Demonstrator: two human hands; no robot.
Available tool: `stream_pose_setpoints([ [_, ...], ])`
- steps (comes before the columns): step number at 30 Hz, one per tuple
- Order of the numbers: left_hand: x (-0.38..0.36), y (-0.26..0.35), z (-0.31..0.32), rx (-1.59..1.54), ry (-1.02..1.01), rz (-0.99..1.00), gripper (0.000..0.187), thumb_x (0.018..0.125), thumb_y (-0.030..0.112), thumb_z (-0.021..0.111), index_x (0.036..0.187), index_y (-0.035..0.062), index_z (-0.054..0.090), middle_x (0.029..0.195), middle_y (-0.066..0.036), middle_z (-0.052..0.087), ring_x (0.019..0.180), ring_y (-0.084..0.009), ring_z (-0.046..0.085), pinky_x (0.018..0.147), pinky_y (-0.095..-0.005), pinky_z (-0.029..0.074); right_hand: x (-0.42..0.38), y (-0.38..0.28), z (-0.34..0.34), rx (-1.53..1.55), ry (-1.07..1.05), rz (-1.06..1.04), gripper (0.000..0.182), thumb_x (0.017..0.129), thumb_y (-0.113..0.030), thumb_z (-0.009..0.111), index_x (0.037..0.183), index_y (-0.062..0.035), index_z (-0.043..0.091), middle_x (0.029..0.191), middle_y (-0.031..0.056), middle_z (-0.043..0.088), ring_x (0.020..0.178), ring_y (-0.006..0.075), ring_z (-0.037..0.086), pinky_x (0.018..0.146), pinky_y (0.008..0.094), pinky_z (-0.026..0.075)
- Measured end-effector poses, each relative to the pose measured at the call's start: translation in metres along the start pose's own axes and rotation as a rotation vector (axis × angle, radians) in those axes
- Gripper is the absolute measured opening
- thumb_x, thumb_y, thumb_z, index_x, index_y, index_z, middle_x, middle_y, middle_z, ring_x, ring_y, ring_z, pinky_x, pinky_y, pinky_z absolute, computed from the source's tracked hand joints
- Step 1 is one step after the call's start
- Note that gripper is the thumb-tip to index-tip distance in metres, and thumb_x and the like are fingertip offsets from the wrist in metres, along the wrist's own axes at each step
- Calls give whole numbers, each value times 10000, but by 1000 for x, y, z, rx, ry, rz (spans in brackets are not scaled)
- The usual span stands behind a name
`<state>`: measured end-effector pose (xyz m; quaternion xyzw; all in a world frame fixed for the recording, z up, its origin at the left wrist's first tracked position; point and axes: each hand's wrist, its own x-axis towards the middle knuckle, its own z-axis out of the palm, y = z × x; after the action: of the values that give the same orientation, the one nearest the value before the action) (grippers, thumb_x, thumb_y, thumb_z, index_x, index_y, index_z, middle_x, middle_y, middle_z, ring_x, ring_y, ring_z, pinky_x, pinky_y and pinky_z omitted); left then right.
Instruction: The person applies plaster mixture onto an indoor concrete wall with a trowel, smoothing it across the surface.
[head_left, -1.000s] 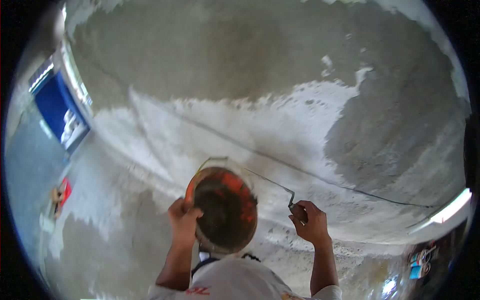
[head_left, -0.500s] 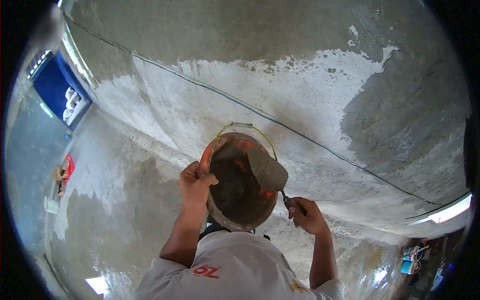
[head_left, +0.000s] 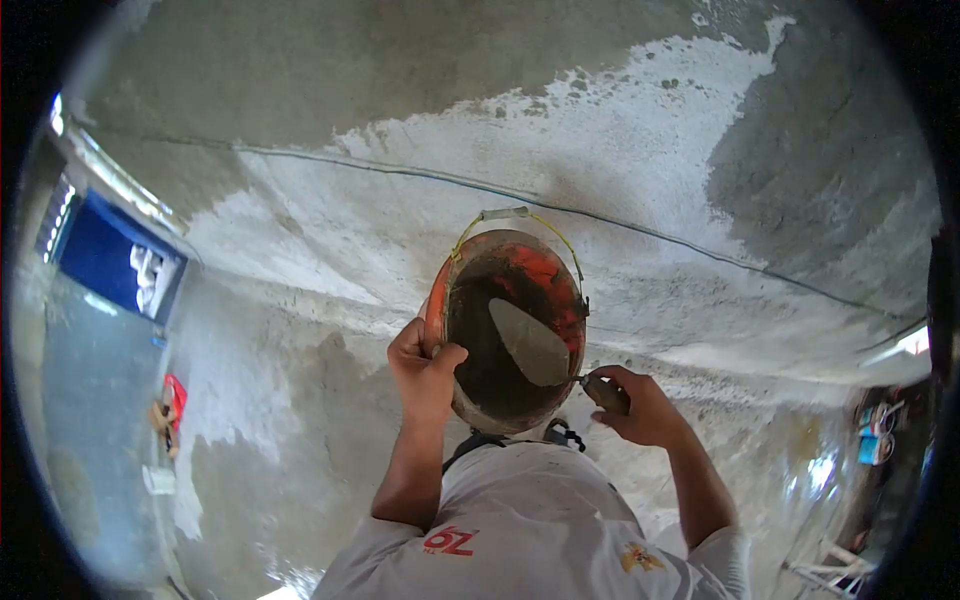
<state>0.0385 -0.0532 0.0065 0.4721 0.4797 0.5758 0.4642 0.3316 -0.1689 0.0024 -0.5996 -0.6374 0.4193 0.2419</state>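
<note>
Left hand [head_left: 425, 370] clamped on bucket [head_left: 512, 325] rim at 9 o'clock. Right hand [head_left: 640, 405] gripping trowel [head_left: 535, 342], blade inside bucket. Loading mortar; next needs level lift-out.

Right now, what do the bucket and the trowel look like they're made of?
The bucket looks like orange plastic, matte and caked with grey mortar, with a thin yellow wire handle. The trowel blade seems to be metal, though mortar coats it; its handle is hidden in the right hand. The left hand grips the rim.

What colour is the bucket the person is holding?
The bucket is orange, smeared with grey mortar inside. The head view shows it best.
</note>
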Motion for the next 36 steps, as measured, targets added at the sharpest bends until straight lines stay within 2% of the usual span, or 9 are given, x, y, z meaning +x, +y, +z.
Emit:
stream_pose_setpoints([
  [5,13,-6,-14,47,-20,90,356,598,-86,671,648,129,392,666,77,397,612,-63,359,591,-261,308,30,-25,4,-214,17,-28,495,831,-150,719,1294,-57,570,1016,227,701,951,434,683,840,529,550],
  [8,22,-13,-21,14,-15,70,338,605,-71,665,621,114,382,650,75,368,613,-62,328,570,-262,277,51,-18,8,-295,-33,-364,499,848,-149,654,1326,-65,537,901,230,676,932,437,683,808,513,565],
  [15,35,-28,-34,97,-62,99,310,608,-61,642,619,109,382,639,70,363,619,-57,322,564,-264,268,83,-44,6,-567,-231,41,280,882,-98,602,1160,-75,632,930,211,706,888,446,691,777,537,566],
  [18,39,-28,-31,174,-103,105,285,621,-50,626,622,100,383,631,68,371,619,-51,320,552,-264,256,98,-20,9,-262,-177,-167,306,906,-117,651,1212,-99,644,833,170,715,835,417,701,782,503,558],
  [24,48,-49,-28,204,-182,183,290,635,-46,624,630,87,367,627,72,356,614,-52,302,540,-265,244,116,7,35,-112,-166,-285,307,903,-89,653,1207,-48,667,1074,189,720,1000,366,698,851,429,553],
  [26,52,-56,-26,241,-215,235,329,628,-48,633,634,93,336,620,68,322,609,-52,281,532,-271,227,117,6,41,-30,-360,-165,359,905,-96,677,1260,-47,650,1120,183,703,1064,364,678,876,429,542],
  [30,56,-72,-18,241,-262,174,368,626,-48,638,639,98,300,619,63,279,610,-50,262,527,-283,212,127,36,61,55,-381,-116,390,918,-104,700,1299,-47,641,1044,137,719,967,304,691,826,397,547],
  [32,56,-73,-13,217,-220,117,392,633,-46,640,641,102,277,628,67,262,615,-49,253,530,-289,205,119,23,52,418,-548,295,420,934,-147,728,1329,-38,635,974,84,681,837,183,653,708,318,533],
  [36,57,-73,-20,194,-100,81,386,621,-55,643,636,108,293,638,69,284,616,-54,262,535,-289,214,89,49,73,965,-393,276,394,964,-190,713,1314,-22,643,858,39,622,685,87,558,594,247,471],
])
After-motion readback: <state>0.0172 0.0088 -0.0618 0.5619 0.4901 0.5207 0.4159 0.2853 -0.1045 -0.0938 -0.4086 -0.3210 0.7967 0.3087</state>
